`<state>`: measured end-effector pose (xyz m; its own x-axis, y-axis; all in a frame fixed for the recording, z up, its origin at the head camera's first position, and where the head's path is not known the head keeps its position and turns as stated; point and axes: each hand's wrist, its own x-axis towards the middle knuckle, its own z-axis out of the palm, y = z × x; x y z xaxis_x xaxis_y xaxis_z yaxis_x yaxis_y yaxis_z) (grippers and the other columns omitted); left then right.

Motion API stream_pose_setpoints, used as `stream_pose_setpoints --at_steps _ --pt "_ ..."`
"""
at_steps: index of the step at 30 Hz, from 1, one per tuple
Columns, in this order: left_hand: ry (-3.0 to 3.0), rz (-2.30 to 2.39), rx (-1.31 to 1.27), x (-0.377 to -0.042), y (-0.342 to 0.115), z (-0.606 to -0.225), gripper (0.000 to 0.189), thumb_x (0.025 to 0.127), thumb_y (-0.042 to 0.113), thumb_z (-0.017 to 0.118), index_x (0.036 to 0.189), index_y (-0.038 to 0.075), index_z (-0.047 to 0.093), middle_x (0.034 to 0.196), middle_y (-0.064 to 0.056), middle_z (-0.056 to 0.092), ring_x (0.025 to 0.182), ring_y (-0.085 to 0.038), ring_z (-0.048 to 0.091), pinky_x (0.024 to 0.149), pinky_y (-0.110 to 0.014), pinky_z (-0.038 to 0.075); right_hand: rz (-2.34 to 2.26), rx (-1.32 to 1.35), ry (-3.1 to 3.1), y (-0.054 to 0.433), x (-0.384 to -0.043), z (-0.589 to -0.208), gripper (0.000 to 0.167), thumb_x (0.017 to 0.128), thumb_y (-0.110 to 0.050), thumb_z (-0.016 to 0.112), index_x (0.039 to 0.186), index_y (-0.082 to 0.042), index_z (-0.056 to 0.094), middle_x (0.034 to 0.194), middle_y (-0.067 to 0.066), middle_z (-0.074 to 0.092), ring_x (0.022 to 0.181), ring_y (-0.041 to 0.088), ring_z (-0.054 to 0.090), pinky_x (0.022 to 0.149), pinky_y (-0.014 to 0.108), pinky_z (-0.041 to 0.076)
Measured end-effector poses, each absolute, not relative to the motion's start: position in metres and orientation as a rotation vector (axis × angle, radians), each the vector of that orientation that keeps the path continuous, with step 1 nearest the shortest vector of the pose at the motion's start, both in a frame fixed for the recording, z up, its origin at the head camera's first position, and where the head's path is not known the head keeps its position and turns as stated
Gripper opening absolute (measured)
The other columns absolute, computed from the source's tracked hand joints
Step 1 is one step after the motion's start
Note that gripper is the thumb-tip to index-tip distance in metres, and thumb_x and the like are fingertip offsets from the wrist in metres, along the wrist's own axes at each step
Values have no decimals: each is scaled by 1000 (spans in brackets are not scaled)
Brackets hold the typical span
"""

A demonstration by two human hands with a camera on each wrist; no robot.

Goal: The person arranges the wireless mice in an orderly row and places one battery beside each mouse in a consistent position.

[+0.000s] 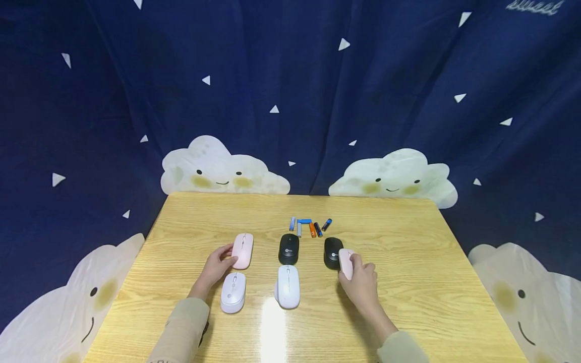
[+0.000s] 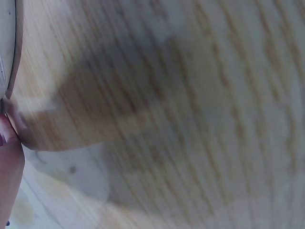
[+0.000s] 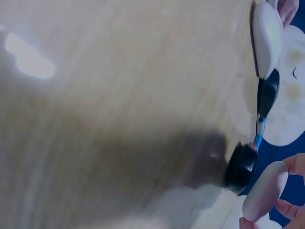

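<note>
My left hand point(image 1: 216, 264) holds a pink computer mouse point(image 1: 242, 250) by its left side, thumb and fingers at the edge; part of that hand point(image 2: 8, 176) shows at the left wrist view's border. A second pink mouse point(image 3: 266, 193) is pinched in my right hand point(image 1: 360, 282), raised above the table next to a black mouse point(image 1: 333, 253). Another black mouse point(image 1: 288, 249) lies mid-table, with a white mouse point(image 1: 288, 287) just in front of it. Below the left pink mouse sits one more white mouse point(image 1: 233, 292).
Several batteries lie behind the black mice, among them an orange one point(image 1: 312, 230), a blue one point(image 1: 304, 221) and a dark one point(image 1: 327, 225). The wooden table point(image 1: 408, 252) ends at a dark blue curtain point(image 1: 299, 91) with cloud prints.
</note>
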<state>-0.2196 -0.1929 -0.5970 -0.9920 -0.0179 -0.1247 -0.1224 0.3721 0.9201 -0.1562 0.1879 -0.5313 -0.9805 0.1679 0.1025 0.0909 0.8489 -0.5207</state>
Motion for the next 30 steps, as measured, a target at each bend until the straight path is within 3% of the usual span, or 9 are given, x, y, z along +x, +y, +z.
stream_pose_setpoints --at_steps 11,30 --pt "2531 1710 -127 -220 -192 -596 48 85 7 62 130 -4 46 115 -19 57 110 -30 51 96 -41 40 773 -150 -2899 175 -130 -545 48 73 -20 65 116 -4 49 91 28 43 74 36 49 52 35 41" --pt "2527 1690 -150 -217 -191 -594 48 87 9 60 131 -2 45 117 -19 56 112 -29 50 98 -42 38 692 -151 -2954 172 -124 -570 51 72 -24 69 115 -6 47 85 25 41 67 30 48 48 30 38"
